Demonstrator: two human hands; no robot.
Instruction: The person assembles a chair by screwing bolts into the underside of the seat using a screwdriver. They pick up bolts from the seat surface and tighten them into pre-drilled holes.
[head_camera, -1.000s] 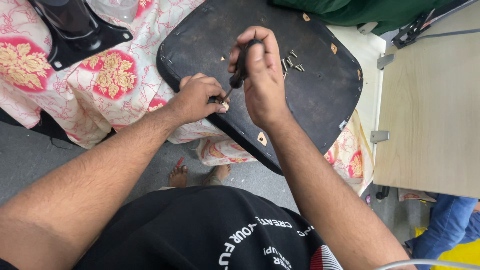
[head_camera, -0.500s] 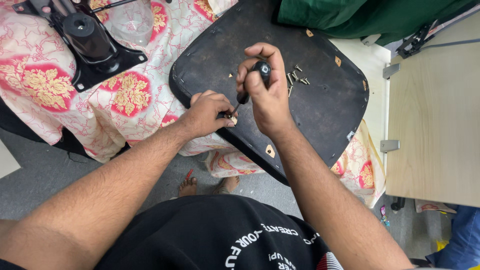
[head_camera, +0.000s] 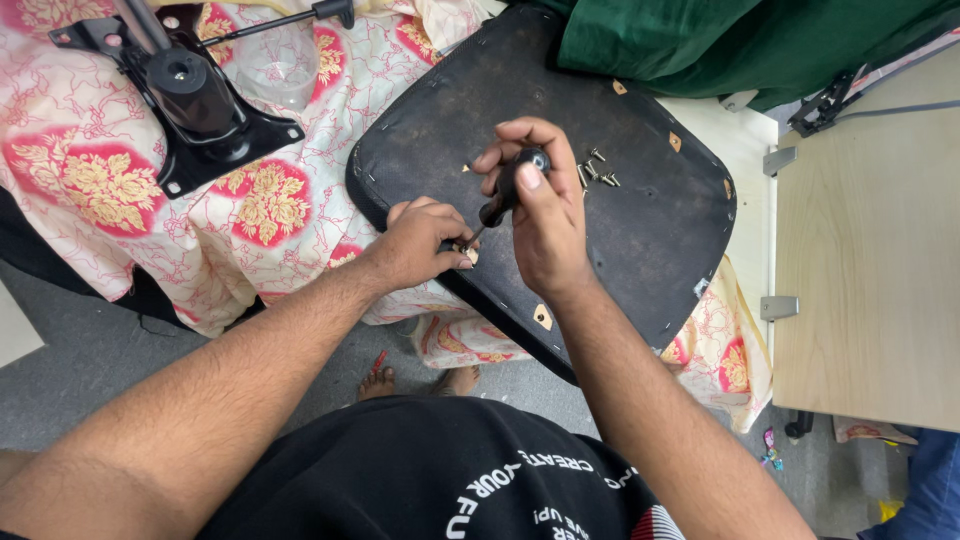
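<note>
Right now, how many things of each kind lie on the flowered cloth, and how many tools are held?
Black seat base: 1
Black metal chair mechanism: 1
Heap of loose screws: 1
Screwdriver, gripped in right hand, tip steadied by left hand: 1
Total: 4

Grey floor (head_camera: 110, 360); floral cloth (head_camera: 110, 200); light wooden panel (head_camera: 865, 270) right.

Seat base (head_camera: 640, 230) matt black fabric; screws (head_camera: 597, 172) shiny metal; cloth (head_camera: 110, 180) floral cotton; desk (head_camera: 870, 270) smooth wood.
</note>
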